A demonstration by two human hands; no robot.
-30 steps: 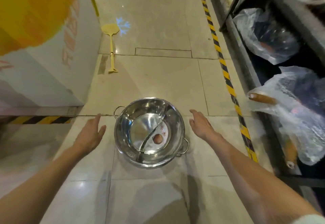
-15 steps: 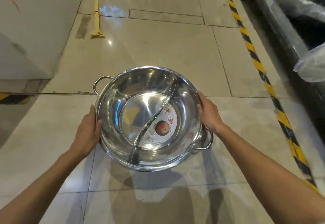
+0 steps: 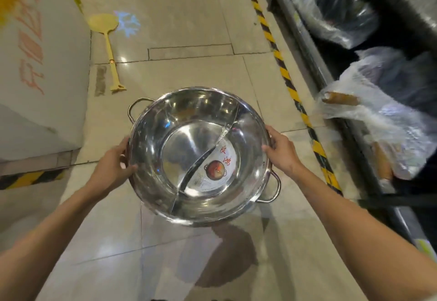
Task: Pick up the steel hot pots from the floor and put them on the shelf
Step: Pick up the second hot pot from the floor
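A round steel hot pot (image 3: 179, 121) with an S-shaped divider and a red-and-white label inside hangs above the tiled floor, its shadow on the tiles below. Two loop handles stick out at its far left and near right. My left hand (image 3: 111, 168) grips the rim on the left side. My right hand (image 3: 281, 149) grips the rim on the right side. The dark metal shelf (image 3: 314, 47) runs along the right edge of the view.
Clear plastic bags (image 3: 378, 121) holding cookware with wooden handles fill the shelf. Yellow-black hazard tape (image 3: 293, 92) lines the floor before it. A yellow long-handled paddle (image 3: 108, 40) lies on the floor at far left, beside a white wall block (image 3: 40, 83).
Both hands went from open beside the pot on the floor to gripping its rim, and the pot has risen off the tiles. The view has swung back toward the shelf.
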